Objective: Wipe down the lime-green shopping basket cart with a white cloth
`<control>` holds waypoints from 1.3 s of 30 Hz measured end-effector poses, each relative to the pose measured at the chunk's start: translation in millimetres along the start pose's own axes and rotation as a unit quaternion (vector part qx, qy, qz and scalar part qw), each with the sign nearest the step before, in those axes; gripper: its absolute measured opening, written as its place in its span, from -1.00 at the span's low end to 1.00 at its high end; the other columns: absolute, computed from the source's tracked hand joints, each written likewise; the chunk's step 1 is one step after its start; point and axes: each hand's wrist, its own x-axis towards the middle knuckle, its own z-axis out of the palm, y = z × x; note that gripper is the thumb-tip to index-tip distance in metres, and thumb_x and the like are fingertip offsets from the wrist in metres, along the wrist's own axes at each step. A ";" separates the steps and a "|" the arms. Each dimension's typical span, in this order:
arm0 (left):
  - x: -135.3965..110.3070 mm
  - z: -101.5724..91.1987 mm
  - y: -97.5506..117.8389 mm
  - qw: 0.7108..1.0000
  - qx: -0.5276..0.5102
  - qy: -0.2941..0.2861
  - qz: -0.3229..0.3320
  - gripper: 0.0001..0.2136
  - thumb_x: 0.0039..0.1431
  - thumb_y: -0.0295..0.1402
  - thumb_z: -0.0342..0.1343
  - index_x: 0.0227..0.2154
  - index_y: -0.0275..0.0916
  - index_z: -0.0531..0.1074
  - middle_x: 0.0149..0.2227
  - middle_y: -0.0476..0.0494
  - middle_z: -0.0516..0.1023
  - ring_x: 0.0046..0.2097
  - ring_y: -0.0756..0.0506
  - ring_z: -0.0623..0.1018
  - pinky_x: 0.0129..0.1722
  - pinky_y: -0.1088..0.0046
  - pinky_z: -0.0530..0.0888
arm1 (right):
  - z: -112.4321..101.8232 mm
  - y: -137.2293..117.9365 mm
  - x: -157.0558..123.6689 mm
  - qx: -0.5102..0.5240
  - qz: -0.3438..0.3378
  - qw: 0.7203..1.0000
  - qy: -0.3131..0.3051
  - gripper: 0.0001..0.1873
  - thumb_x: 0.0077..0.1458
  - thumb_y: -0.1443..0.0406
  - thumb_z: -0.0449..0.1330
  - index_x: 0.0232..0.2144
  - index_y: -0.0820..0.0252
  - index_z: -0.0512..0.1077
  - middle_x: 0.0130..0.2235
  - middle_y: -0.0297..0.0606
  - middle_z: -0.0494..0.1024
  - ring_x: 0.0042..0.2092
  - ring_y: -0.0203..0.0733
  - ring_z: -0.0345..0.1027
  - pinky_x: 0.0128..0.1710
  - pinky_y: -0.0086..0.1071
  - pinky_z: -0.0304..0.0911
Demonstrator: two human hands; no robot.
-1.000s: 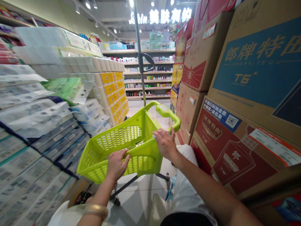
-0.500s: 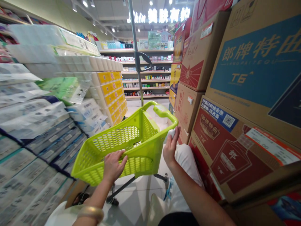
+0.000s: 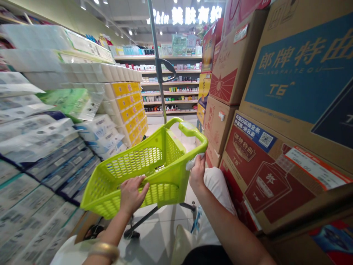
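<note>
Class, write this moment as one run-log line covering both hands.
left hand: on rim of green cart | right hand: holding white wad against cart side

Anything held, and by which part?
Right hand holds a white wad by its right side in view, against the cart. Left hand lies over the cart's near rim; whether it grips is unclear.

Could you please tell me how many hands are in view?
2: the left hand on the near side of the green cart, and the right hand holding a white cloth or tissue just below the cart's handle. No others show.
</note>
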 end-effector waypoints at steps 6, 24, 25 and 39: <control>-0.5 -3.3 -2.3 1.000 -0.002 -0.004 0.005 -0.64 0.20 -0.08 -0.10 -0.21 -0.18 0.48 -0.20 -0.15 0.63 -0.12 -0.19 0.55 -0.03 0.23 0.28 | 14.6 14.6 -58.8 -0.089 0.065 0.992 0.058 -0.30 0.30 -0.02 -0.19 0.34 0.19 -0.13 0.30 0.06 0.14 0.36 -0.04 -0.04 0.31 0.00 -0.01; -10.7 -2.0 5.0 0.999 0.004 0.040 0.027 -0.69 0.22 -0.12 -0.07 -0.21 -0.15 0.50 -0.24 -0.14 0.63 -0.15 -0.19 0.54 -0.07 0.23 0.28 | -25.0 10.8 -94.5 -0.134 -0.123 0.983 0.019 -0.57 0.15 0.31 0.12 0.08 0.14 0.24 -0.02 -0.10 0.38 -0.03 -0.12 0.35 -0.06 -0.24 0.33; -11.4 -1.4 5.6 0.999 0.004 0.042 0.027 -0.68 0.22 -0.11 -0.07 -0.21 -0.16 0.50 -0.24 -0.15 0.62 -0.14 -0.19 0.54 -0.07 0.23 0.28 | -23.8 1.3 -89.9 -0.156 -0.167 0.973 -0.002 -0.64 0.14 0.36 0.11 0.02 0.13 0.30 -0.07 -0.14 0.41 -0.04 -0.11 0.35 -0.04 -0.22 0.31; -15.9 -1.4 18.3 0.999 0.004 0.036 0.028 -0.69 0.24 -0.14 -0.07 -0.17 -0.18 0.48 -0.25 -0.16 0.60 -0.14 -0.19 0.53 -0.05 0.21 0.28 | -18.0 -0.9 -98.2 -0.349 -0.187 0.888 -0.236 -0.59 0.04 0.51 0.17 -0.13 -0.01 0.53 -0.17 -0.32 0.59 -0.15 -0.12 0.32 -0.12 -0.28 0.17</control>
